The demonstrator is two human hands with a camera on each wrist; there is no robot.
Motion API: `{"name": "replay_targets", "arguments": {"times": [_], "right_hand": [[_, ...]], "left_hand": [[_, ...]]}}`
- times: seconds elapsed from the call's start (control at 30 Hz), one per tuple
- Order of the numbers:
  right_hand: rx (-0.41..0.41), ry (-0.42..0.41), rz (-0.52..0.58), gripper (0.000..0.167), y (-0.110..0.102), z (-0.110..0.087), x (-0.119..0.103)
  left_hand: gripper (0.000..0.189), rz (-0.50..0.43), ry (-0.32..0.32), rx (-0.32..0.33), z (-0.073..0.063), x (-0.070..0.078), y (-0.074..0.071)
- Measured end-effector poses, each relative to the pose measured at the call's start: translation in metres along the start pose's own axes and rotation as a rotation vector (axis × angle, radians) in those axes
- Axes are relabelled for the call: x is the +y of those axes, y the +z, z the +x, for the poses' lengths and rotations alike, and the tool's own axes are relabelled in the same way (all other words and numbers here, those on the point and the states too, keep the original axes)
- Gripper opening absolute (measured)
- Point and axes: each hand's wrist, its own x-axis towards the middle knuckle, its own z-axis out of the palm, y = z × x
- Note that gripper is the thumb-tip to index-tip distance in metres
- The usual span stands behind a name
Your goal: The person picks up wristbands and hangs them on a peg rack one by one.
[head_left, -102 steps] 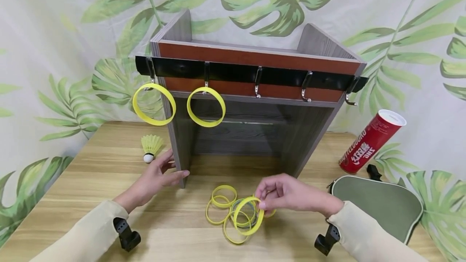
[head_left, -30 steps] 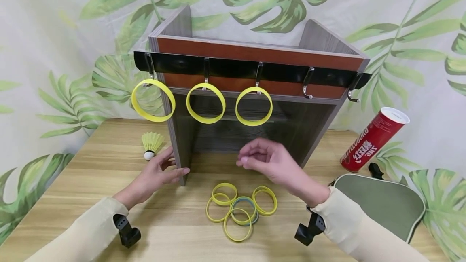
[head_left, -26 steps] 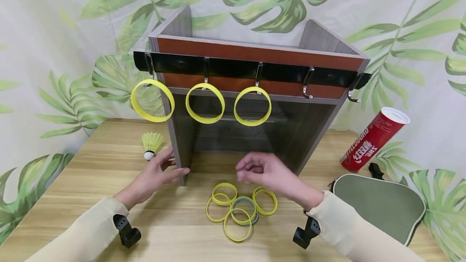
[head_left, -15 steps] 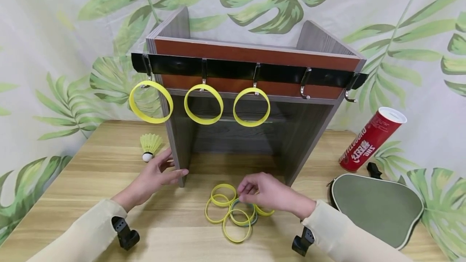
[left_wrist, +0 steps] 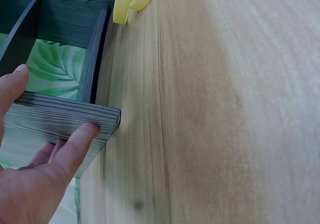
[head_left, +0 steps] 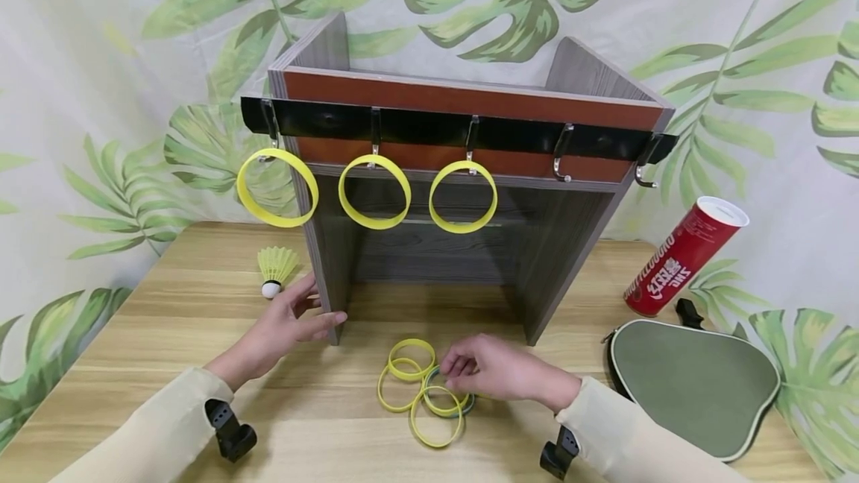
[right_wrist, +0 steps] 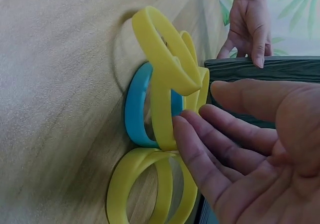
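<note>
My left hand (head_left: 285, 326) grips the front edge of the grey wooden rack's left side panel (head_left: 329, 274), thumb on one face and fingers on the other. My right hand (head_left: 499, 370) is low over a loose cluster of yellow wristbands (head_left: 436, 442) on the table, covering part of it. In the right wrist view its fingertips (right_wrist: 181, 121) are right at a yellow wristband standing inside a blue wristband (right_wrist: 136, 107). A gap shows between thumb and fingers. Three yellow wristbands (head_left: 376, 223) hang from the left, second and middle hooks of a black rail (head_left: 423, 124).
Two bare hooks (head_left: 561, 162) are at the rail's right. A yellow shuttlecock (head_left: 277, 267) lies beside my left hand. To the right are a leaning red tube (head_left: 684, 256) and a green zipped case (head_left: 694, 386). A leaf-patterned cloth (head_left: 201, 58) hangs behind.
A third yellow wristband now hangs on the middle hook; earlier my right hand held one above the cluster. Since then that hand has come down to the wristbands. My left hand stays put.
</note>
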Motion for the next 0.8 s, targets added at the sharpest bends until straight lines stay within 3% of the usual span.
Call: {"name": "replay_targets", "arguments": {"times": [0.37,0.57,0.8], "right_hand": [[-0.031,-0.061,-0.042,0.012,0.004,0.002,-0.002],[-0.093,-0.061,-0.11,0.011,0.005,0.01,-0.006],[-0.155,-0.047,-0.059,0.013,0.003,0.013,-0.008]], "left_hand": [[0.074,0.002,0.004,0.005,0.0,0.001,0.0],[0.072,-0.003,0.004,0.01,-0.001,0.0,-0.002],[0.072,-0.008,-0.003,0.003,0.0,0.001,-0.001]]}}
